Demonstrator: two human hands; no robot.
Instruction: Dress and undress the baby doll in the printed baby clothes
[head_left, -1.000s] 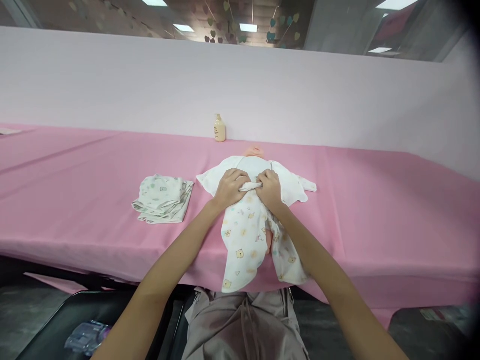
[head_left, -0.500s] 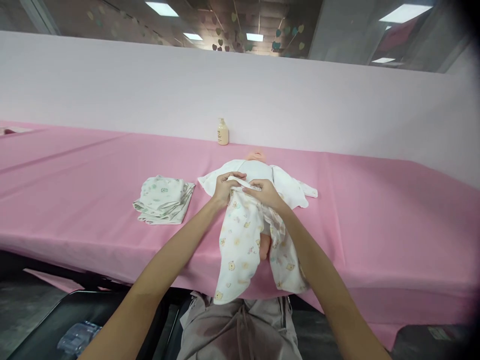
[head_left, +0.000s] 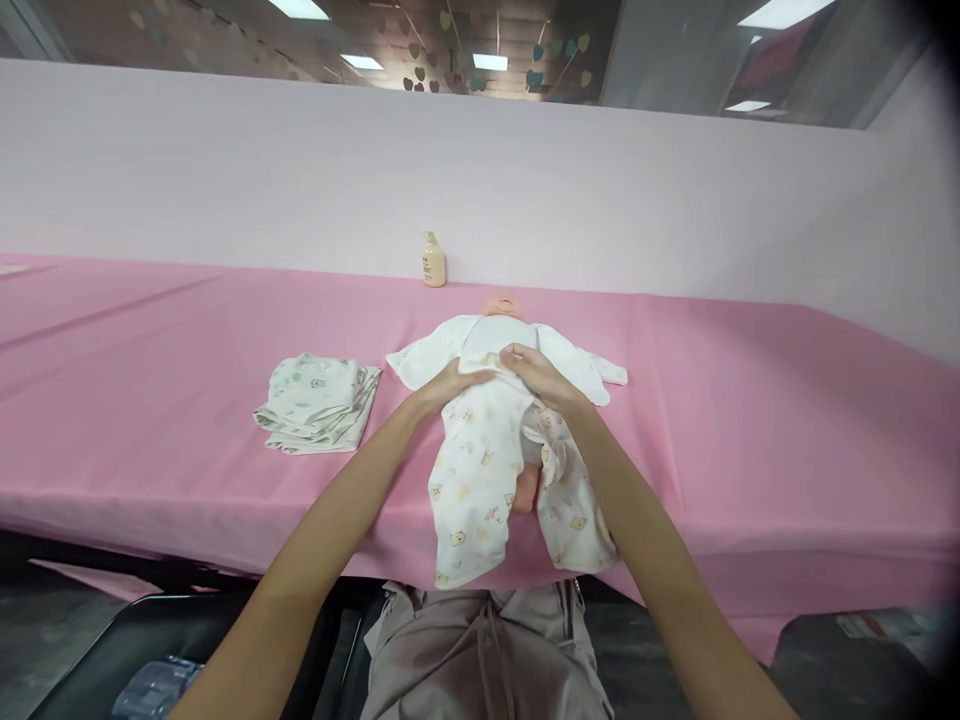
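A baby doll (head_left: pixel 526 488) lies on its back on the pink table, its head end away from me, in a white long-sleeved top (head_left: pixel 574 358) spread out at both sides. White baby pants (head_left: pixel 476 480) printed with small bears lie over its lower body, their legs hanging toward the table's front edge. At the left of the waistband my left hand (head_left: pixel 452 384) grips the cloth, thumb on top; some of its fingers are hidden. My right hand (head_left: pixel 541 378) holds the waistband from the right, fingers curved over it. A bare part of the doll shows between the pant legs.
Left of the doll sits a folded stack of printed cloth (head_left: pixel 319 405). A cream pump bottle (head_left: pixel 433 262) stands at the back by the white wall (head_left: pixel 375 180). The pink table cover (head_left: pixel 750 430) drops over the front edge. A clear plastic object (head_left: pixel 154 688) rests on a black chair (head_left: pixel 97 650).
The waistband, which was bunched and raised between my hands, now lies flatter across the doll's belly. My hands have shifted slightly, and the view has moved a little.
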